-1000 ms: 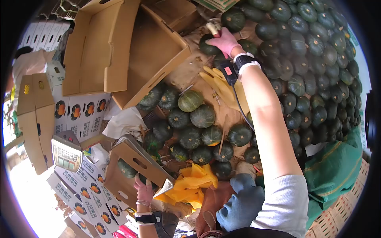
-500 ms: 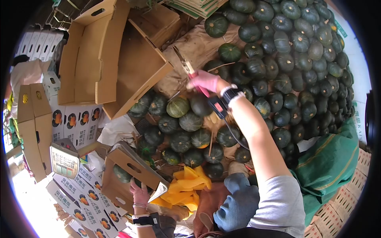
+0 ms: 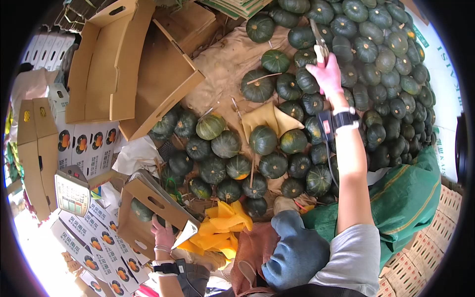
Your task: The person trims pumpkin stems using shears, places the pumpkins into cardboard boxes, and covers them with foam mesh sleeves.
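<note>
My right hand [image 3: 327, 75], pink-gloved, reaches out over the pile of dark green pumpkins [image 3: 366, 49]. It is closed round a pair of pruning shears [image 3: 319, 43], whose metal blades point away from me over the pumpkins. At the lower left, my left hand [image 3: 162, 232], also pink-gloved, is inside an open cardboard box [image 3: 161, 202]. Its fingers curl on a dark green pumpkin [image 3: 162, 221] that the box wall and the hand partly hide. Another pumpkin [image 3: 142, 210] lies in the same box, to the left of that hand.
Larger open cartons [image 3: 101, 74] stand at upper left, above printed white boxes [image 3: 89, 148]. Yellow cloth-like pieces [image 3: 220, 227] lie near my knees. A folded tan sheet [image 3: 272, 120] rests among the pumpkins. Green sacking [image 3: 405, 203] and patterned crates [image 3: 440, 218] are at right.
My right hand has swung right and farther out with the shears. A pumpkin and the tan sheet, partly hidden before, now show. My left hand stays in the box; the view has shifted slightly.
</note>
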Demonstrator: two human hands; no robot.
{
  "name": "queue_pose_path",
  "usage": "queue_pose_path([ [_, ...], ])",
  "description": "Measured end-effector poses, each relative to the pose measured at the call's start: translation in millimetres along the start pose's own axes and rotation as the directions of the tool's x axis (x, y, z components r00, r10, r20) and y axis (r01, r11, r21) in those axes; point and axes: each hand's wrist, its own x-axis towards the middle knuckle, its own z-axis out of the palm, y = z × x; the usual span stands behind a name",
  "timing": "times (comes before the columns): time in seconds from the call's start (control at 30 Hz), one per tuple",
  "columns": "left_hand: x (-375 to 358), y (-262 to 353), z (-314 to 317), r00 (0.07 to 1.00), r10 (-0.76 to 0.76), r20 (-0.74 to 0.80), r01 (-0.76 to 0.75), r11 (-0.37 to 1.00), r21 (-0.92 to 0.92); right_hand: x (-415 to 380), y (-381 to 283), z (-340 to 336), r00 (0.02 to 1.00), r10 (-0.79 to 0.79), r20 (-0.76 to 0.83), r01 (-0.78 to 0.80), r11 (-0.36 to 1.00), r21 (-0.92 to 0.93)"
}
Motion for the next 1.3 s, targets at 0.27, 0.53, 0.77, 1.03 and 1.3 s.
queue_pose_path([
  [0.27,-1.6,1.5,0.0,1.000,-0.001,0.011,0.000,0.998,0.062,-47.7,-67.1,60.2,0.667,0.320,0.673,-0.257,0.946,-0.195],
  [0.53,1.7,0.4,3.1,0.993,0.079,-0.082,-0.063,0.982,0.180,-83.4,-61.1,137.9,0.898,0.425,0.109,-0.439,0.881,0.175],
  [0.77,1.0,5.9,-0.6,0.999,-0.044,0.009,0.043,0.997,0.069,-86.3,-76.4,140.2,0.955,0.112,0.274,-0.144,0.985,0.099],
  [1.03,-3.9,57.7,-74.6,0.892,-0.403,-0.204,0.295,0.862,-0.411,-112.1,-84.3,126.0,0.984,-0.044,0.175,-0.059,0.839,0.541],
  [1.3,33.1,260.5,-145.7,0.940,0.003,-0.341,-0.289,-0.523,-0.802,-170.4,-105.2,1.3,0.575,-0.169,0.800,-0.671,0.461,0.580],
])
